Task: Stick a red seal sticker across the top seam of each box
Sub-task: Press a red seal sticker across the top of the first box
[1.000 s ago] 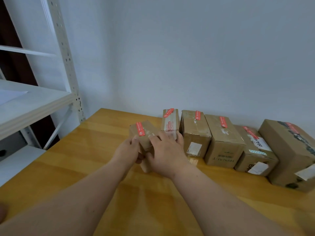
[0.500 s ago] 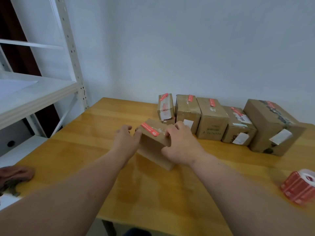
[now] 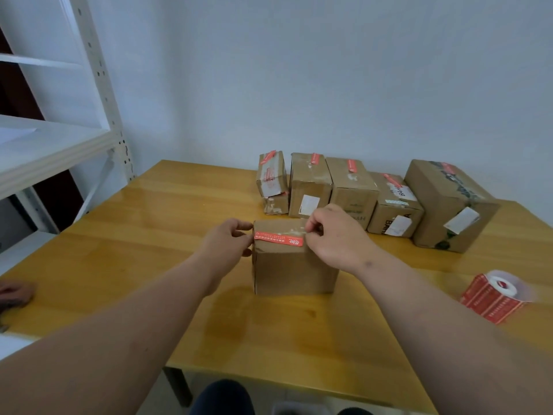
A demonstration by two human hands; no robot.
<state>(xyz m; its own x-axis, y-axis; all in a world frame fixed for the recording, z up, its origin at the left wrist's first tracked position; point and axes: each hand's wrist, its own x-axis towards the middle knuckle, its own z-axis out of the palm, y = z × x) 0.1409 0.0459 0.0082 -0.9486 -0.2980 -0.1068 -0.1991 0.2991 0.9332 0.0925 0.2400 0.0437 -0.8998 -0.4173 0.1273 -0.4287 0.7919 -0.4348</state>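
A small brown box (image 3: 294, 262) stands upright near the middle of the worktop (image 3: 155, 265). A red seal sticker (image 3: 279, 240) lies flat across the top of the box, close to its front edge, with small pale print on it. The left hand (image 3: 226, 242) is at the box's 9 o'clock side. Its fingers are curled, and its grip looks like a pinch right at the left end of the sticker, though it is hard to tell if it holds the sticker or just the box corner. The right hand (image 3: 335, 238) is at the box's 3 o'clock side, with curled fingers whose tips touch the right end of the sticker and the top of the box. Both arms reach forward from the bottom of the view. Behind the box, at 12 to 2 o'clock, a row of five boxes (image 3: 353, 187) stands side by side by the wall, and each one has a red sticker on top. Some have white labels on the front. At 4 o'clock, well apart from the small box, a roll of red stickers (image 3: 493, 295) lies on the worktop. At 9 to 10 o'clock, past the worktop's edge, stands a white shelf rack (image 3: 59, 142). A brownish thing (image 3: 15, 292), too blurry to tell, lies at the worktop's far left edge.
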